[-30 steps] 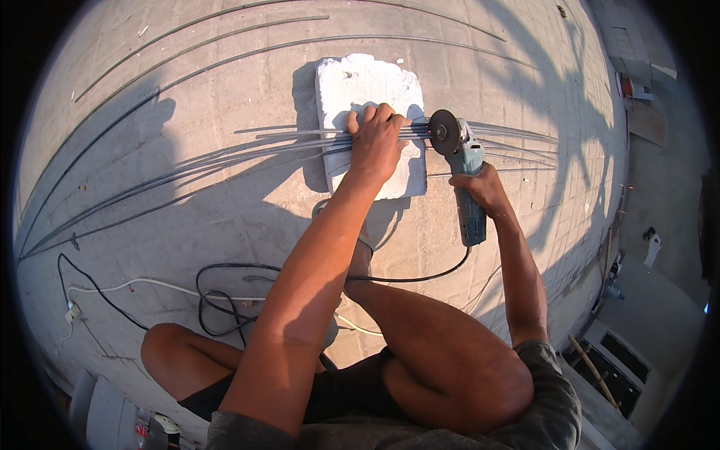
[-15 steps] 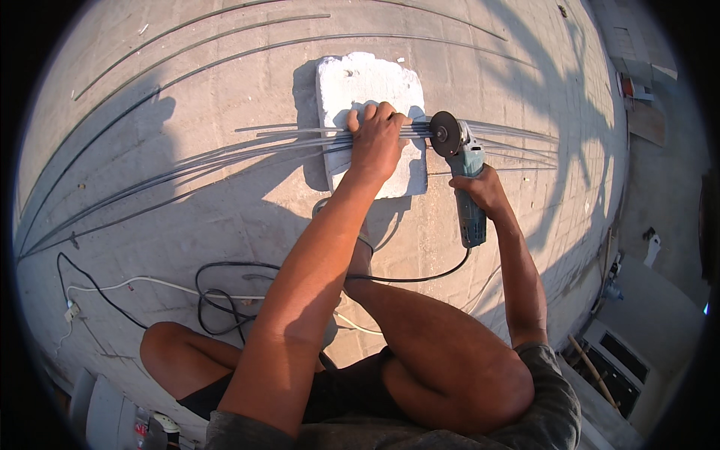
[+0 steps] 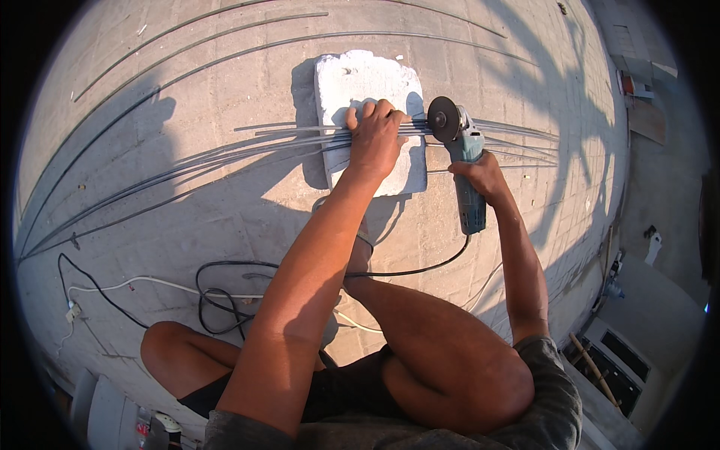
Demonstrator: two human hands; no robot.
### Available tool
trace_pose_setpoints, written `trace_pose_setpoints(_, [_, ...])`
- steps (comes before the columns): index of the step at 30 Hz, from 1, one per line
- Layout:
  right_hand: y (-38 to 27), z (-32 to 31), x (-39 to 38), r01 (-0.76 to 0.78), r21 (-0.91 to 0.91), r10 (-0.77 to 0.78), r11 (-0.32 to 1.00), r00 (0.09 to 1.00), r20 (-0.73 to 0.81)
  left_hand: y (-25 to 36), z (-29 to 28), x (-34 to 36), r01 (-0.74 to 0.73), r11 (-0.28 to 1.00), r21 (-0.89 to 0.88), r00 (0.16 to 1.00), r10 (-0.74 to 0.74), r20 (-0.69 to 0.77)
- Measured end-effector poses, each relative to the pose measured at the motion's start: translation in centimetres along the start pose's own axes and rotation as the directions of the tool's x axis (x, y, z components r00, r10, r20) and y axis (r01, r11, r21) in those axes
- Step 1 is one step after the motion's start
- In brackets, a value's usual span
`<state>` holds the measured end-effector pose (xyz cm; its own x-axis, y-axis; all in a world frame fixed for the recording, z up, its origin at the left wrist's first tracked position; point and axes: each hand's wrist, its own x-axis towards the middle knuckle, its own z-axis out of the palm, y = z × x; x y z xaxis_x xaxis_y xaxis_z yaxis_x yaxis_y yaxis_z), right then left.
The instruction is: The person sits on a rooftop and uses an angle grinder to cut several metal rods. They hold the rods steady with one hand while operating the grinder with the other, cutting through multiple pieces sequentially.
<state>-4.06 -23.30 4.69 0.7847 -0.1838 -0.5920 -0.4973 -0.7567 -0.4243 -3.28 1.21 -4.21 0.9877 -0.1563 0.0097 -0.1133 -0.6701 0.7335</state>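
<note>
While our left hand lies palm-down over a bundle of thin grey metal rods, its fingers are bent across them and slightly spread; we cannot tell whether they close around the metal. Under that hand, the rods cross a rough-edged, flat white block, then run out to both sides of it. To the right of the left hand, our right hand is wrapped around the body of a blue-green angle grinder with a silvery head. Above the right hand, the tool's dark round disc stands beside the block's right edge, in front of the rods; we cannot tell if it touches them. Below the right hand, a black power cable leaves the tool's lower end and bends left toward our leg. Farther off, below and left of the left hand, the black cable lies in loops beside a thin white cord. Beyond the left hand, past the block, more long grey rods stretch across the pale paved ground.
</note>
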Motion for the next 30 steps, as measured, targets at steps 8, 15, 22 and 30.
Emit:
trace_pose_setpoints(8, [-0.2, 0.1, -0.5, -0.013, -0.011, 0.012, 1.000, 1.000, -0.007, -0.1, 0.1, 0.0, -0.008, 1.000, -0.004, 1.000, 0.008, -0.010])
trace_pose_setpoints(15, [0.7, 0.3, -1.5, -0.012, 0.032, 0.012, 0.999, 1.000, 0.025, -0.1, 0.1, 0.1, -0.002, 1.000, -0.014, 1.000, 0.002, -0.003])
trace_pose_setpoints(22, [0.3, 0.2, -1.2, -0.016, 0.001, 0.016, 1.000, 1.000, 0.018, -0.4, -0.5, 0.0, -0.022, 0.999, -0.030, 0.998, 0.024, 0.051])
trace_pose_setpoints(30, [0.5, 0.2, -1.0, -0.014, 0.007, 0.014, 1.000, 1.000, 0.021, -0.2, -1.2, 0.1, -0.017, 0.999, -0.031, 0.996, 0.020, 0.092])
